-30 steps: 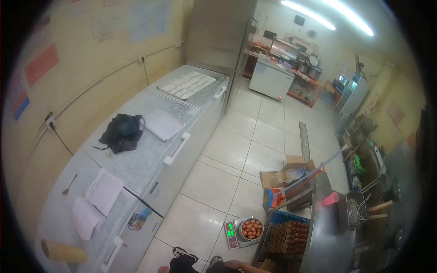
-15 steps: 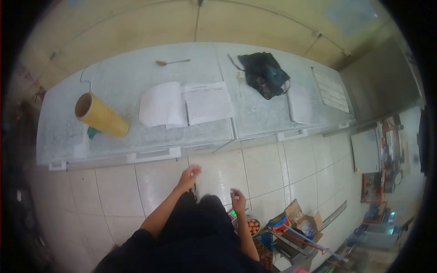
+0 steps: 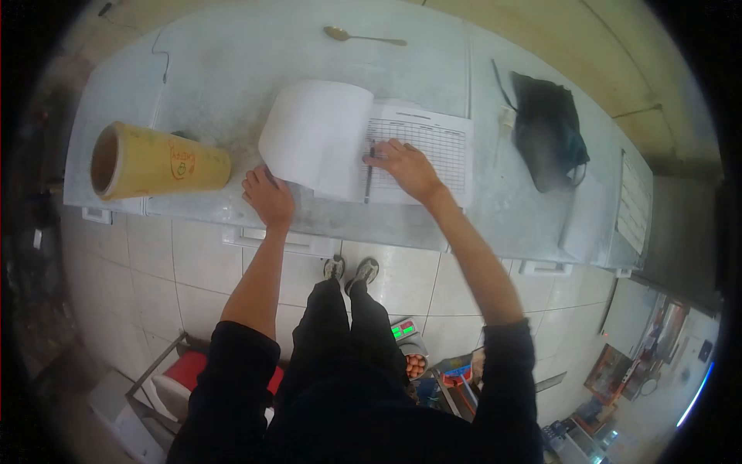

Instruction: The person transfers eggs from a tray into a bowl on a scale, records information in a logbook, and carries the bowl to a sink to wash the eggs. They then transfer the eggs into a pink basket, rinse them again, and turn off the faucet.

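The person is standing at a freezer (image 3: 232, 69) and leaning over a form (image 3: 433, 151) that is lying on its lid. The right hand (image 3: 406, 166) is resting palm down on the form, near its left side, with the fingers stretched out and slightly spread. A pen (image 3: 369, 182) is lying along the left edge of the form, and its upper end is passing under the thumb and fingertips. Whether the hand is pinching the pen or only touching it, I cannot tell. Left of the form, and overlapping it, a blank page (image 3: 317, 135) is curling up in a broad roll. The left hand (image 3: 269, 197) is lying palm down just below and left of the form. Its fingers are loosely bent and are touching the lower edge of the page, and it is closing on nothing that shows. Well to the left of the form, a yellow roll (image 3: 158, 161) is lying on its side, with its open end pointing away from the form. Above the form, near the wall, a spoon (image 3: 363, 35) is lying flat. To the right of the form, a black bag (image 3: 550, 131) is slumping on the lid. Below the form, on the tiled floor, the person's shoes (image 3: 352, 271) are showing, and further below them a scale (image 3: 406, 331) is glowing green beside a bowl of eggs (image 3: 416, 363).
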A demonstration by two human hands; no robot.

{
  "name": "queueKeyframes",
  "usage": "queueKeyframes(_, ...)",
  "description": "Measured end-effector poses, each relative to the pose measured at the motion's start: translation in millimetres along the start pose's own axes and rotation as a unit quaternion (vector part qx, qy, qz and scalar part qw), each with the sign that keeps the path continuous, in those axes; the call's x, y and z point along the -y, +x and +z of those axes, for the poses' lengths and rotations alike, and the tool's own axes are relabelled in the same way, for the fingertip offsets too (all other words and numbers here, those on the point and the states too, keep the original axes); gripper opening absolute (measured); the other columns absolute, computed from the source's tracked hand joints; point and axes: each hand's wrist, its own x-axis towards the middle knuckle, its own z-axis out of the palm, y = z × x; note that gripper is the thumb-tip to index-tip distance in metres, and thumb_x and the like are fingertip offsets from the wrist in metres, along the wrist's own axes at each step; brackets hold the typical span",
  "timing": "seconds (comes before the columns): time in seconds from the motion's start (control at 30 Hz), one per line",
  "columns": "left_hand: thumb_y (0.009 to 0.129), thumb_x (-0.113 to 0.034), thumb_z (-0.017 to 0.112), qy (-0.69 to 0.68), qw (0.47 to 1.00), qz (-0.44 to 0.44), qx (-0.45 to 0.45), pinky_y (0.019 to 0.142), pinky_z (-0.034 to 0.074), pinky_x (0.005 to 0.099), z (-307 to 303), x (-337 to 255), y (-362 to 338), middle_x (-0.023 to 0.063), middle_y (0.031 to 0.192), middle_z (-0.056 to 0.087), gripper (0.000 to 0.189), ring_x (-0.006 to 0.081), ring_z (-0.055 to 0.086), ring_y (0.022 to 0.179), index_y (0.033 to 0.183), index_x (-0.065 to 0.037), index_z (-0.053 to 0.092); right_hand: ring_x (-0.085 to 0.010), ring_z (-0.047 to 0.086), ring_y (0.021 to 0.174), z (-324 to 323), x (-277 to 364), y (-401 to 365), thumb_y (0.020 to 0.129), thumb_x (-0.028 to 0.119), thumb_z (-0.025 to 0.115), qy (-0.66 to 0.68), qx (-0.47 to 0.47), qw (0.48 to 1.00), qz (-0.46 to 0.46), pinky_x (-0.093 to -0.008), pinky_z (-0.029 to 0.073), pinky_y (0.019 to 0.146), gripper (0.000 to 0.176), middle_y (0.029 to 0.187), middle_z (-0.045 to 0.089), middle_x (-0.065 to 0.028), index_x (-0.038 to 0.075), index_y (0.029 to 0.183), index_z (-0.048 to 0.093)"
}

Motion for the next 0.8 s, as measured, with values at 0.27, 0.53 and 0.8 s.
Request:
queueKeyframes(0.27, 0.086, -0.026, 0.050, 0.051, 0.996, -0.037, 0.056, 0.091, 0.033, 0.0476, 4, -8, 10, 0.0129, 0.111, 0.047, 0.033, 0.0343, 0.043, 0.108, 0.114, -0.009, 0.049, -0.0166, 0.064, 0.076, -27, 3, -51, 0.085, 0.000, 0.062, 0.132, -0.167, 0.944, 0.254, -0.0286, 0.054, 0.069, 0.012, 0.091, 0.062, -0.0082, 0.006, 0.095, 0.056)
queueKeyframes(0.53, 0.079, -0.026, 0.051, 0.048, 0.997, -0.017, 0.049, 0.090, 0.032, 0.0477, 8, -7, 9, 0.0140, 0.110, 0.046, 0.040, 0.0359, 0.042, 0.105, 0.114, -0.008, 0.048, -0.0124, 0.064, 0.069, 28, 60, -27, 0.085, -0.001, 0.060, 0.408, -0.276, 0.769, 0.408, -0.0262, 0.053, 0.067, 0.012, 0.085, 0.066, -0.0082, 0.002, 0.096, 0.055)
queueKeyframes(0.8, 0.077, -0.026, 0.050, 0.061, 0.995, -0.040, 0.073, 0.090, 0.033, 0.0478, 8, -8, 12, 0.0145, 0.110, 0.046, 0.043, 0.0362, 0.042, 0.105, 0.115, -0.007, 0.048, -0.0091, 0.058, 0.052, 49, 58, -23, 0.072, 0.000, 0.071, 0.224, -0.289, 0.814, 0.451, -0.0219, 0.047, 0.050, 0.017, 0.059, 0.060, -0.0040, 0.004, 0.075, 0.055)
